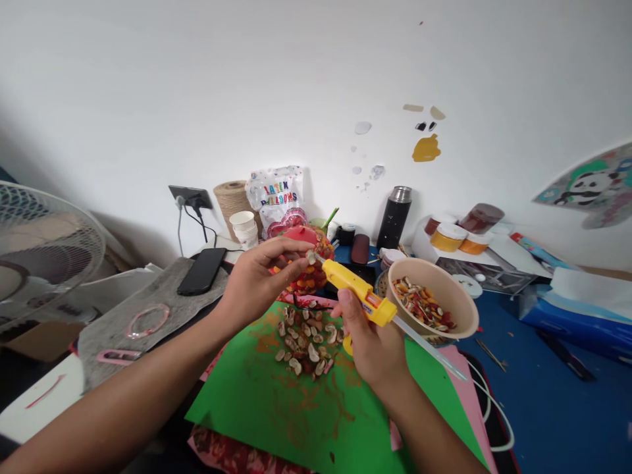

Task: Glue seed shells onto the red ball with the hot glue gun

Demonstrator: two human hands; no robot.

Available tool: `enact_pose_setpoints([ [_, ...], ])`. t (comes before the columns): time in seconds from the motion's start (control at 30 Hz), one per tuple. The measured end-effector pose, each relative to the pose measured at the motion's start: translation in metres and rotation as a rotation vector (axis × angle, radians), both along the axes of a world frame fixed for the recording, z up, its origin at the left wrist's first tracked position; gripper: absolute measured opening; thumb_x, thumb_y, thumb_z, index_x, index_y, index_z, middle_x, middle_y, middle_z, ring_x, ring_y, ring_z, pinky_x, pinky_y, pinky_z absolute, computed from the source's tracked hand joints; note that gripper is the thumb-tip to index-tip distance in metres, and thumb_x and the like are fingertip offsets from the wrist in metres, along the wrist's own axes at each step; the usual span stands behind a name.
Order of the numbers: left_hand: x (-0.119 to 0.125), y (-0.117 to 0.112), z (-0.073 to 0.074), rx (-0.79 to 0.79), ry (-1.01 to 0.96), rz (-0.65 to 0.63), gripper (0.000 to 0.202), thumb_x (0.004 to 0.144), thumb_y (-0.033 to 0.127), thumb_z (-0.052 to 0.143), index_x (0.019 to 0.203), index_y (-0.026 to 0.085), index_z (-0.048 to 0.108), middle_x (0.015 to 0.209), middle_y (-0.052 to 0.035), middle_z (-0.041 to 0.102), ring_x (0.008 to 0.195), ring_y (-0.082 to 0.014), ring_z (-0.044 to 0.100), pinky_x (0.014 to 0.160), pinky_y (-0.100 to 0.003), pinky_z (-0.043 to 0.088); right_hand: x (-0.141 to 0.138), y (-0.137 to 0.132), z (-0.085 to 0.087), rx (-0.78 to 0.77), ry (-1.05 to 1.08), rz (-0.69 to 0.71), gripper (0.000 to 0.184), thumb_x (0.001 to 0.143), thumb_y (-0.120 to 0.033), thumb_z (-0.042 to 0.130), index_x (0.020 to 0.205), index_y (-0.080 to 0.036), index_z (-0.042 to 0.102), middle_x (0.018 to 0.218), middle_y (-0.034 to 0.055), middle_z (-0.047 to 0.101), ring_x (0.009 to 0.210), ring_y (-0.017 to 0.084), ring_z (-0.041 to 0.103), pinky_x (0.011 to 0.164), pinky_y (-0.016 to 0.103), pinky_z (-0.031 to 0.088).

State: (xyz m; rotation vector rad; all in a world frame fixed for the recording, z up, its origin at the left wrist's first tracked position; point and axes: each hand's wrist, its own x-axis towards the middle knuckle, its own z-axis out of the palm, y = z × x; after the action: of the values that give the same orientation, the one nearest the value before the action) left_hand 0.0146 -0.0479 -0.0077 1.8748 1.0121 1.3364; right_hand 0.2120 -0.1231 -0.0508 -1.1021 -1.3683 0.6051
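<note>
- Fan [49, 253], one, white: far left of our left hand [257, 273], cut by the frame edge.
- Ring [147, 321], one, pink and clear: on a grey cloth [170, 296], left of our left forearm.
- Phone [202, 271], one, black: on the same cloth, just left of our left hand.
- Twine spool [232, 201] and stacked paper cups [244, 227]: beyond our left hand.
- Left hand, ours: thumb and fingertips pinched on a pale peanut shell [311, 257].
- Balloon packet [279, 194], one, white with coloured lettering: against the wall beyond our left fingers.
- Ball [306, 282], one, studded with red and orange pieces: directly behind our left fingertips, partly hidden by them.
- Loose shells [309, 339], many: between our hands, heaped on a green sheet [237, 401].
- Glue gun [363, 289], one, yellow: gripped in our right hand [378, 349], nozzle at the pinched shell; whether they touch, we cannot tell.
- Glue stick [429, 349], one, clear: jutting from the gun's rear, above our right wrist.
- Flask [394, 220], one, black: beyond our right hand.
- Bowl [461, 296], one, beige, holding red and orange pieces: right of our right hand.
- Blue packet [577, 316], one: far right of our right hand.
</note>
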Motion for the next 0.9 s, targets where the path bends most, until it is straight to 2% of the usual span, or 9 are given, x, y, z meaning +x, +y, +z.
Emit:
enact_pose_setpoints([
  [0.33, 0.0006, -0.0014, 0.0028, -0.009, 0.003, 0.007, 0.024, 0.091, 0.038, 0.083, 0.109, 0.024, 0.087, 0.105, -0.0076, 0.085, 0.085, -0.0213, 0.078, 0.079, -0.035, 0.065, -0.0005, 0.0002, 0.0011, -0.012, -0.005, -0.001, 0.062, 0.107, -0.070, 0.057, 0.070, -0.021, 0.069, 0.055, -0.0031, 0.051, 0.047, 0.012, 0.046, 0.047, 0.026, 0.038],
  [0.67, -0.0016, 0.0013, -0.0014, -0.030, 0.000, -0.015, 0.026, 0.093, 0.039, 0.083, 0.113, 0.023, 0.085, 0.105, -0.0088, 0.086, 0.088, -0.0222, 0.079, 0.081, -0.035, 0.066, -0.0006, 0.0006, 0.0011, -0.026, -0.021, -0.005, 0.063, 0.106, -0.071, 0.056, 0.069, -0.021, 0.069, 0.055, -0.0027, 0.052, 0.047, 0.013, 0.046, 0.047, 0.026, 0.039],
  [0.9, -0.0009, -0.0010, 0.0021, -0.017, -0.015, -0.019, 0.024, 0.092, 0.038, 0.084, 0.111, 0.022, 0.085, 0.101, -0.0085, 0.085, 0.085, -0.0217, 0.078, 0.077, -0.033, 0.065, -0.0002, 0.0002, 0.0020, -0.047, -0.026, -0.014, 0.064, 0.106, -0.072, 0.055, 0.069, -0.022, 0.069, 0.054, -0.0024, 0.052, 0.047, 0.013, 0.046, 0.046, 0.027, 0.039],
])
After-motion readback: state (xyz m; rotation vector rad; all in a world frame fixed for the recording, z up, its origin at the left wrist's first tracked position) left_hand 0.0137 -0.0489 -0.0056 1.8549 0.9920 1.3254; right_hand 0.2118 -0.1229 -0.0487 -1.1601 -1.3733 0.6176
